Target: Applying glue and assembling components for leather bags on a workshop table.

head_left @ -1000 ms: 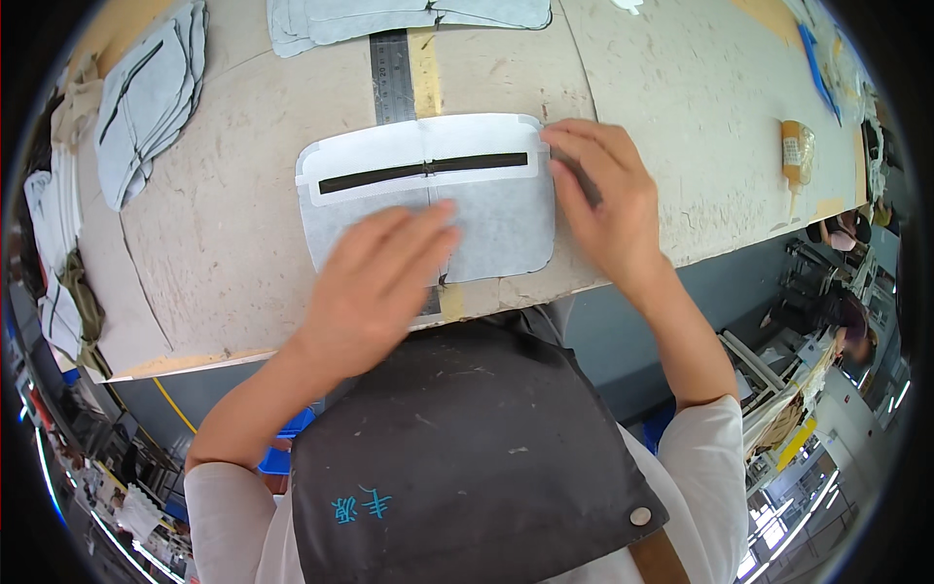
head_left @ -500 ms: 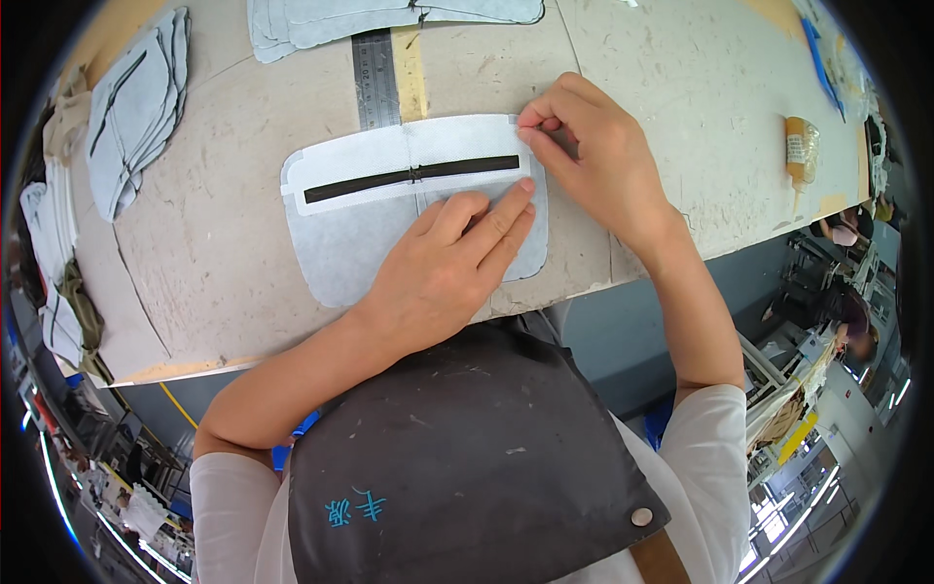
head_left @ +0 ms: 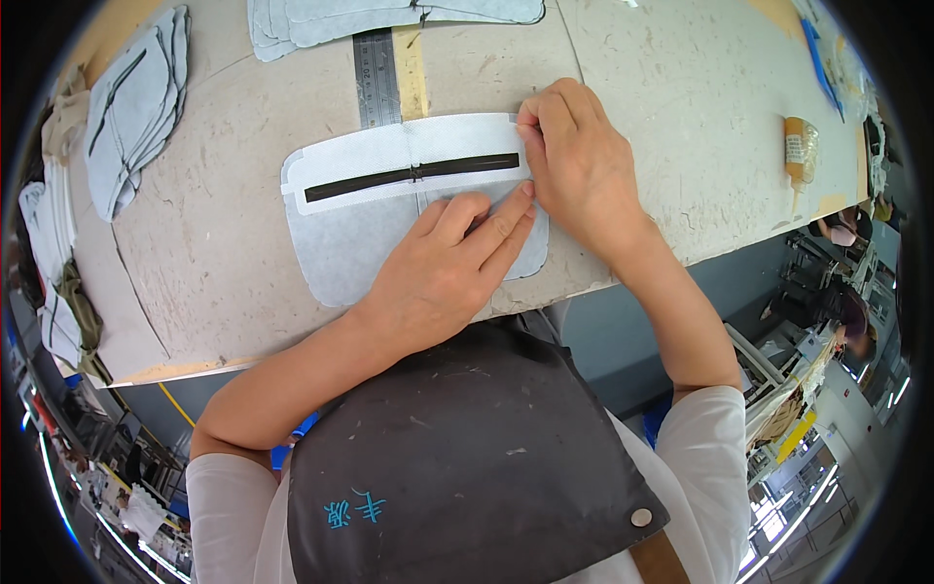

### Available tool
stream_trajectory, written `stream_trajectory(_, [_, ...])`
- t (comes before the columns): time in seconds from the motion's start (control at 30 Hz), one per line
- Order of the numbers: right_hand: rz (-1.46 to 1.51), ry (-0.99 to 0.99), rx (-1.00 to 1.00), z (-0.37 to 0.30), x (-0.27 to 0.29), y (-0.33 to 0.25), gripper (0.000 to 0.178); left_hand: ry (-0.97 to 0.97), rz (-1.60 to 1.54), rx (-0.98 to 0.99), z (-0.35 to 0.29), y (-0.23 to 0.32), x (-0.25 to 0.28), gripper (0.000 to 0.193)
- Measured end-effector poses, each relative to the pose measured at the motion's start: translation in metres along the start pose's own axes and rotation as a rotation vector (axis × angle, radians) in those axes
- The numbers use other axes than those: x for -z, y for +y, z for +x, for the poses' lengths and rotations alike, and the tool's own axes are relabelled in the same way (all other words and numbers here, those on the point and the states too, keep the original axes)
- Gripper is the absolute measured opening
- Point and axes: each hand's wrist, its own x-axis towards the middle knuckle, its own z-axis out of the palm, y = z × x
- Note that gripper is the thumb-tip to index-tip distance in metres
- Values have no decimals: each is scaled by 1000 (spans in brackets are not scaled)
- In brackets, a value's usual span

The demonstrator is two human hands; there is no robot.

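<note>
Head view: a worker in a dark apron point(head_left: 467, 467) bent over a pale, scuffed desk point(head_left: 681, 88) and pressed both bare hands onto a light grey fabric panel point(head_left: 341, 243) with rounded lower corners. The left hand point(head_left: 443, 273) lay flat on the panel's lower half, its fingers point(head_left: 486, 224) held together and stretched out, tips reaching up to the white band point(head_left: 389, 156) that crossed the top of the panel. The right hand point(head_left: 579, 165) was curled at the band's right end, its fingers bent and pressed down on the edge there; whether they pinched the material or only pushed on it could not be told.

A dark strip point(head_left: 409, 175) ran along the band just beyond the left fingertips and ended beside the right ones. It looked already laid in place along its whole length, so by appearance the positioning was done, and what seemingly remained was the pressing or smoothing of the right end.

A metal ruler point(head_left: 375, 83) and a yellow strip point(head_left: 411, 83) lay directly beyond the panel, on the far side from both hands. Farther past them sat a stack of similar grey pieces point(head_left: 389, 19), and another pile of grey pieces point(head_left: 131, 107) lay well off to the left of the left fingers. A small amber bottle point(head_left: 800, 146) rested on its side, well apart to the right of the right hand.
</note>
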Motion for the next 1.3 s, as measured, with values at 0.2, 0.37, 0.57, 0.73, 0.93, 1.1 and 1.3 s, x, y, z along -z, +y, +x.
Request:
stream_trajectory(0.2, [103,118,81,-13,4,6,24,4,22,15,1,2,-1,47])
stream_trajectory(0.37, [-38,4,221,-35,16,0,33,-6,-22,25,1,2,-1,45])
stream_trajectory(0.57, [-194,-59,247,-36,18,-10,37,6,8,-19,0,-2,-4,41])
stream_trajectory(0.73, [28,41,146,-37,16,-6,38,287,-100,82,-4,-8,0,35])
stream_trajectory(0.93, [233,34,118,-43,14,-14,42,368,-22,200,-10,-30,11,32])
stream_trajectory(1.1, [122,24,207,-41,12,-20,40,385,-19,238,-15,-35,17,29])
stream_trajectory(1.3, [15,-39,210,-39,16,-23,39,374,16,354,-49,-47,39,26])
